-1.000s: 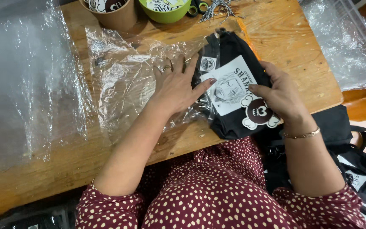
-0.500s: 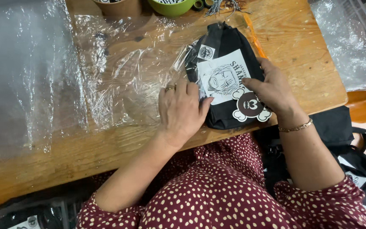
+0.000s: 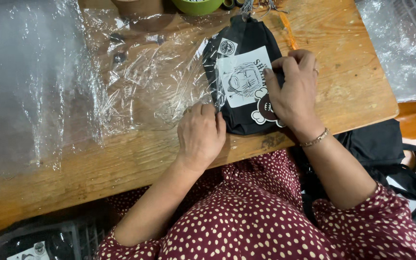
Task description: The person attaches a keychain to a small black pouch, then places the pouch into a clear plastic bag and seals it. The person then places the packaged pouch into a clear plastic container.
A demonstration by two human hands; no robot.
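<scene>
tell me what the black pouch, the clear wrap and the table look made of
Black pouch: seemingly matte fabric, soft folds, printed patches. Clear wrap: thin glossy plastic film, crinkled, glinting, wood showing through. Table: wood, visible grain, worn and scuffed.

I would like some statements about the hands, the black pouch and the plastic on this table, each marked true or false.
1. The right hand rests on the black pouch. True.
2. The left hand is lifted high above the wooden table. False: it lies low at the pouch's left edge, on the clear plastic bag.
3. The pouch bears a white patch with a drawn picture. True.
4. The pouch lies on the person's lap. False: it lies on the table, near its front edge.
5. A bracelet is on the left wrist. False: it is on the right wrist.
6. A green bowl stands at the far edge of the table. True.
</scene>
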